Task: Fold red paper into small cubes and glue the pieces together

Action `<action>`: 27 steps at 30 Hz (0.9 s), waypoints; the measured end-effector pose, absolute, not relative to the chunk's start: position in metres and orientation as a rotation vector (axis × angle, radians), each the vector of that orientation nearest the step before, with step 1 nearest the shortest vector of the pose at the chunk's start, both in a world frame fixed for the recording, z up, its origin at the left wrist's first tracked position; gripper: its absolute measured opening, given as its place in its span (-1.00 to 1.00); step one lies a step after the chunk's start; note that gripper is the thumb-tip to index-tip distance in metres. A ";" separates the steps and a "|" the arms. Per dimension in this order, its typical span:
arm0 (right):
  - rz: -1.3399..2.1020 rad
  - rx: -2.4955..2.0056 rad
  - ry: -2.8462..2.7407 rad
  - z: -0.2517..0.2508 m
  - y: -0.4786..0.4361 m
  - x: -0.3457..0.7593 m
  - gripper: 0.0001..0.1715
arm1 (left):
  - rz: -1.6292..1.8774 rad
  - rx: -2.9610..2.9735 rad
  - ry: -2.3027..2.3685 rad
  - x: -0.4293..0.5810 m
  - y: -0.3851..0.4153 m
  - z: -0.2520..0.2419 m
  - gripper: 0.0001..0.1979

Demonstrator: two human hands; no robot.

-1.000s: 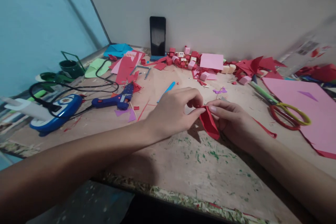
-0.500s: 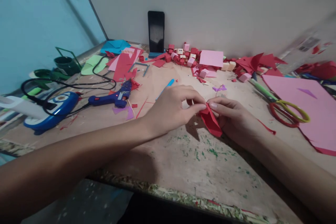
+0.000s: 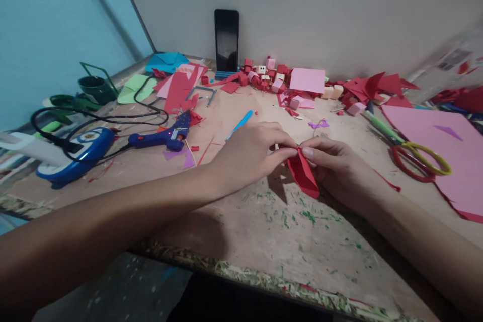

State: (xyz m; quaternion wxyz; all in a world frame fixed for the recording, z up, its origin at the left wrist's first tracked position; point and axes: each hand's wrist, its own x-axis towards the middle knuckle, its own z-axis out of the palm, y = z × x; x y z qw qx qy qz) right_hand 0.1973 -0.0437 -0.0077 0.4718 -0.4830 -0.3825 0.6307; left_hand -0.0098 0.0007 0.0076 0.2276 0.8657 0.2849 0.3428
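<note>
Between my hands is a folded piece of red paper [image 3: 303, 175], held just over the wooden table [image 3: 260, 241]. My left hand [image 3: 254, 153] pinches its top edge between thumb and forefinger. From the other side, my right hand [image 3: 337, 163] grips the same edge, its thumb on top and the other fingers partly hidden behind the paper. The two thumb tips nearly meet at the fold. A blue pen-like stick [image 3: 240, 125] lies just beyond my left hand. Past my right hand rests a pair of scissors [image 3: 409, 153] with red and yellow handles.
A blue glue gun [image 3: 162, 138] with a black cord lies left, by a blue and white power strip [image 3: 77, 156]. A phone [image 3: 227, 40] stands upright at the back. Small paper cubes [image 3: 269, 75] cluster beside it. Pink paper sheets [image 3: 426, 131] lie at right.
Both hands keep their pinch on the red paper with hardly any movement. The view has shifted slightly, so the background sits a little differently.
</note>
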 end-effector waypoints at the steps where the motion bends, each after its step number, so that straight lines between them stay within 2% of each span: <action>1: 1.544 -1.179 -0.942 -0.008 -0.044 0.197 -0.67 | 0.946 2.410 0.777 -0.010 0.001 0.007 -0.89; 10: 1.560 -1.123 -0.989 -0.009 -0.044 0.197 -0.72 | 1.082 2.525 0.776 -0.010 0.000 0.000 -0.88; 17: 1.501 -1.197 -0.983 -0.011 -0.043 0.200 -0.75 | 0.980 2.442 0.780 -0.010 0.001 0.001 -0.90; 27: 1.540 -1.159 -0.949 -0.007 -0.045 0.193 -0.68 | 0.918 2.408 0.766 -0.009 0.004 -0.003 -0.81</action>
